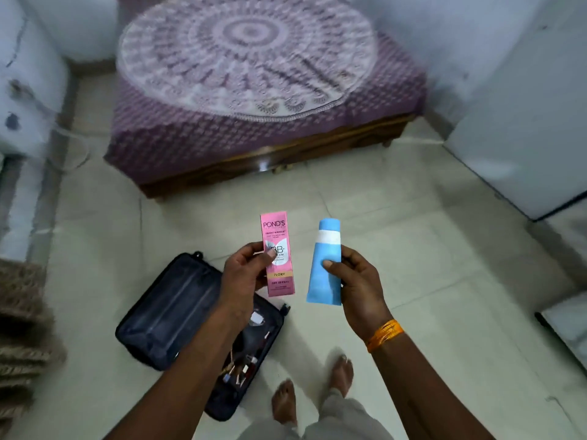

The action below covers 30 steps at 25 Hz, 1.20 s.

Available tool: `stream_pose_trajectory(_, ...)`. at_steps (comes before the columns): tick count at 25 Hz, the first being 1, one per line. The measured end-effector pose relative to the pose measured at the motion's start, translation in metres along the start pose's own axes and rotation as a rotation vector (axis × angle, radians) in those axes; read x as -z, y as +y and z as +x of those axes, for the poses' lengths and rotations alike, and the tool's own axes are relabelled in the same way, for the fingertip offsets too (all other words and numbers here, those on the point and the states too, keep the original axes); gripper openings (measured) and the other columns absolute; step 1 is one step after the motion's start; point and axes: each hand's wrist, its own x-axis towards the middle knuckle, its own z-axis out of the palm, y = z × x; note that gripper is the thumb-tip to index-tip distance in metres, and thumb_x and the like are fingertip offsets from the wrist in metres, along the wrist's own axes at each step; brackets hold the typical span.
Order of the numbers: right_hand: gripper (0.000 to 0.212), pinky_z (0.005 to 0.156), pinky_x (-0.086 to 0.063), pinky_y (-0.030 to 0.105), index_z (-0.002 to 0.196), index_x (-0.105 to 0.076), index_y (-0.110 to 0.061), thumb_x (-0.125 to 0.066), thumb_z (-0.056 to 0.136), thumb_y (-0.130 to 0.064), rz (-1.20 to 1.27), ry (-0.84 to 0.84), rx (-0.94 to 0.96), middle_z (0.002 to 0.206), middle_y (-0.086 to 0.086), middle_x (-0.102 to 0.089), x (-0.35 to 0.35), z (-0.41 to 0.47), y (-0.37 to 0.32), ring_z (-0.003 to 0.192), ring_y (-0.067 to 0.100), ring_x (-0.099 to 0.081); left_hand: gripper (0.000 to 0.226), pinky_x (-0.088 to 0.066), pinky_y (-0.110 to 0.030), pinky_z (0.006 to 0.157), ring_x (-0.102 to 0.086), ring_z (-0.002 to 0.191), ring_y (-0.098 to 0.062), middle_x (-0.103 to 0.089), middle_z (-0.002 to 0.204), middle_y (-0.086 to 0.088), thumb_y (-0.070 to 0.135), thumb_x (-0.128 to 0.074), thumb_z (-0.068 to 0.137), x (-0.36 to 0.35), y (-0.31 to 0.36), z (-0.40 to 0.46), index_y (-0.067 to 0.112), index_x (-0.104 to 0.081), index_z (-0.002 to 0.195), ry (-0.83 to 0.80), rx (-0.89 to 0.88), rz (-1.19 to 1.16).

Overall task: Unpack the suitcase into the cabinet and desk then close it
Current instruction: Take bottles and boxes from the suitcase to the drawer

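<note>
Left hand [244, 274] curled round a pink box [277, 254], thumb pressed on its front; box upright, long axis near vertical, print reading right way up, top end aimed toward the bed [254, 90]. Right hand [355, 281] gripping a blue tube [327, 265], thumb across its front; tube also upright, cap end up, flat crimped end down, leaning slightly right at the top. Box and tube side by side, near each other but apart, held above the tiled floor [428, 249]. Orange thread band [384, 335] on the right wrist. Down on the floor, below the left forearm: dark suitcase [171, 309] lying open, lid half toward the upper left, other half holding small items, too blurred to name. Bare feet [286, 401] just right of the suitcase.
</note>
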Motion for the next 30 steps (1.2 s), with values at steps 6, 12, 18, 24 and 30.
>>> stream_pose_trajectory(6, 0.032, 0.071, -0.058, 0.034, 0.117, -0.071, -0.009, -0.076, 0.086, -0.002, 0.130, 0.291, 0.118, 0.099, 0.002, -0.077, 0.094, -0.074, -0.036, 0.087, 0.019, -0.073, 0.015, -0.057, -0.034, 0.068, -0.073, 0.080, -0.026, -0.078, 0.099, -0.016, 0.008, -0.069, 0.095, -0.107, -0.014, -0.043, 0.009, -0.075, 0.109, -0.326, -0.011, 0.134)
stream_pose_trajectory(12, 0.032, 0.071, -0.059, 0.035, 0.116, -0.069, -0.008, -0.078, 0.085, -0.002, 0.256, 0.536, 0.236, 0.097, 0.003, -0.076, 0.221, -0.146, -0.056, 0.083, 0.017, -0.073, 0.023, -0.058, -0.039, 0.073, -0.074, 0.083, -0.028, -0.078, 0.100, -0.017, 0.018, -0.076, 0.085, -0.235, -0.061, -0.107, 0.012, -0.077, 0.108, -0.589, 0.005, 0.228)
stream_pose_trajectory(18, 0.033, 0.077, -0.059, 0.040, 0.117, -0.070, -0.010, -0.078, 0.086, -0.003, 0.346, 0.724, 0.285, 0.095, 0.004, -0.076, 0.368, -0.235, -0.062, 0.086, 0.021, -0.073, 0.014, -0.058, -0.041, 0.077, -0.074, 0.083, -0.028, -0.079, 0.098, -0.015, 0.013, -0.073, 0.093, -0.377, -0.125, -0.200, 0.013, -0.076, 0.108, -0.789, 0.049, 0.337)
stream_pose_trajectory(24, 0.035, 0.086, -0.057, 0.047, 0.118, -0.069, -0.011, -0.081, 0.085, -0.007, 0.365, 0.932, 0.344, 0.100, 0.007, -0.079, 0.521, -0.315, -0.072, 0.091, 0.024, -0.075, 0.013, -0.059, -0.038, 0.076, -0.073, 0.083, -0.024, -0.079, 0.094, -0.011, 0.010, -0.070, 0.095, -0.520, -0.199, -0.288, 0.011, -0.075, 0.107, -0.966, 0.120, 0.404)
stream_pose_trajectory(30, 0.033, 0.084, -0.057, 0.043, 0.121, -0.069, -0.010, -0.075, 0.090, -0.002, 0.423, 1.100, 0.381, 0.099, 0.004, -0.080, 0.649, -0.348, -0.078, 0.092, 0.021, -0.073, 0.014, -0.058, -0.036, 0.074, -0.072, 0.079, -0.023, -0.077, 0.093, -0.011, 0.009, -0.069, 0.095, -0.653, -0.271, -0.336, 0.011, -0.075, 0.108, -1.120, 0.160, 0.471)
